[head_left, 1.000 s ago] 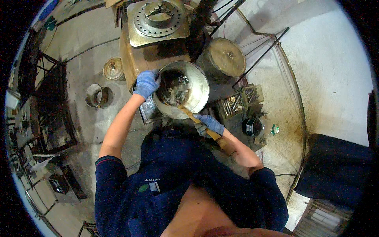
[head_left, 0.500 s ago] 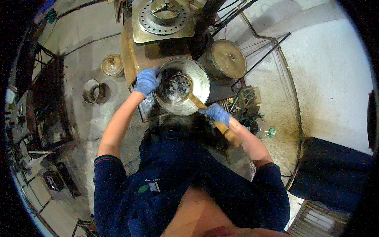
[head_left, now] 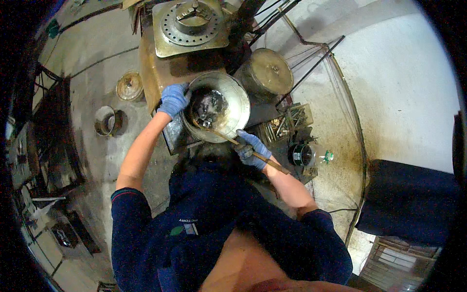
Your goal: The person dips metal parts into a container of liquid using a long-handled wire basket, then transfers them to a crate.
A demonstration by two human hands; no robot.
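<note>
Pan and bottle, label perhaps lettered

At the near edge of the tabletop is a basin, the left hand at its left rim. A tool reaches from inside it across its near-right rim to the right hand. Behind, at the tabletop's far end, a plate carries a chuck. Beyond the right edge stand a drum, then, nearer, small parts and a bottle. Left, on the floor, a can stands before a pot.
</note>
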